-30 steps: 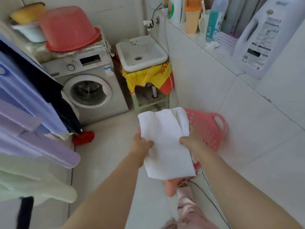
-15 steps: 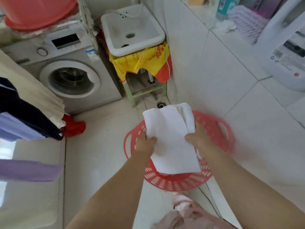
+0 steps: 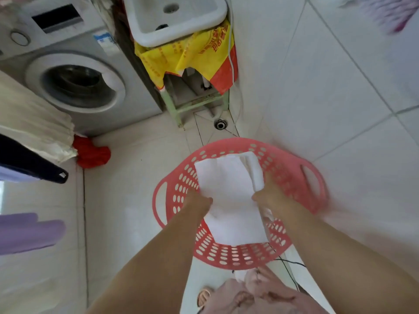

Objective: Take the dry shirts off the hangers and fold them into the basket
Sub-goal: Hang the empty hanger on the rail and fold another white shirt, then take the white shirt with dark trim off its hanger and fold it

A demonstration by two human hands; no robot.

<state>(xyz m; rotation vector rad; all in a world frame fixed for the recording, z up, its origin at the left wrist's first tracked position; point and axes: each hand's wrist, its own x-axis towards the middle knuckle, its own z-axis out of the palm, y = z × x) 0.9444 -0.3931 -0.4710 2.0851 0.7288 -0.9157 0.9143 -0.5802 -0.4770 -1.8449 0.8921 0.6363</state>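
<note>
A folded white shirt (image 3: 231, 196) hangs between my two hands, low over the pink perforated basket (image 3: 226, 257) on the tiled floor. My left hand (image 3: 197, 200) grips its left edge and my right hand (image 3: 267, 193) grips its right edge. Whether the shirt touches the basket's bottom is hidden by the cloth itself. At the left edge, more clothes still hang: a cream garment (image 3: 34, 123), a dark navy one (image 3: 27, 166) and a purple one (image 3: 27, 232).
A grey washing machine (image 3: 74, 71) stands at the back left, with a red cloth (image 3: 93, 152) on the floor by it. A white sink (image 3: 176, 17) on a green stand draped in yellow plastic is behind the basket. The tiled wall runs along the right.
The view has tipped down and both hands have lowered the folded white shirt from in front of the basket to inside its rim.
</note>
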